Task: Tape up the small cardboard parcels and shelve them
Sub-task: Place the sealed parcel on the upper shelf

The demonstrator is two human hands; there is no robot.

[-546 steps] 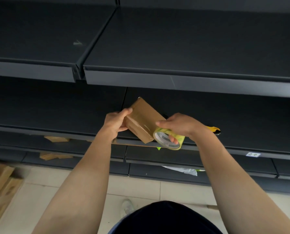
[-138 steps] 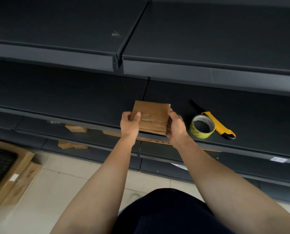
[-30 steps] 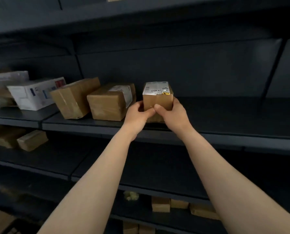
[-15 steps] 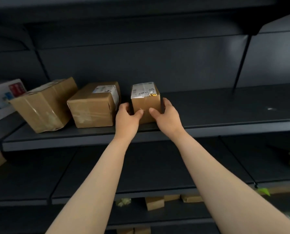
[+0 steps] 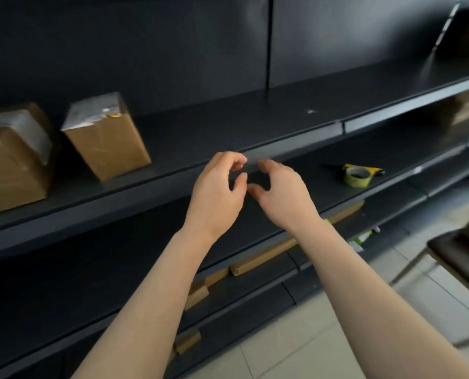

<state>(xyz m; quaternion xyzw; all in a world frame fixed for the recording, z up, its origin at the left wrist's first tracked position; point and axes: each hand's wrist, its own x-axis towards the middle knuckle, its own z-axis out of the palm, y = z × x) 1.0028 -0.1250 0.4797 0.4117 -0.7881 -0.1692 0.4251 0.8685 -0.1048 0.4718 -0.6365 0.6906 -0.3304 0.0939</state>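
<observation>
a: where are my hands?
b: my left hand (image 5: 217, 192) and right hand (image 5: 281, 198) hover empty, fingers loosely curled, at the shelf (image 5: 227, 124) edge. the small parcel (image 5: 106, 135) stands on it, beside a bigger box (image 5: 12, 157).
a: next?
b: i'd fetch a flat cardboard piece (image 5: 263, 257) below, then the tape roll (image 5: 357, 176), and press the seams flat.

Dim on the whole, darkest against the back panel (image 5: 145, 45) and beneath the upper shelf (image 5: 282, 110). Brightest at lower right on the pale floor (image 5: 323, 337), apparently lit from that side. Even and soft on the left hand (image 5: 217, 192) and right hand (image 5: 282, 198), no hard shadows. Faint sheen along the shelf's front lip. Smeared by motion blur throughout, worst on the chair (image 5: 468, 242) at the right edge. Too blurred on the small parcel (image 5: 107, 140) to read its label. Tilted and bowed toward the edges by the wide lens.
</observation>
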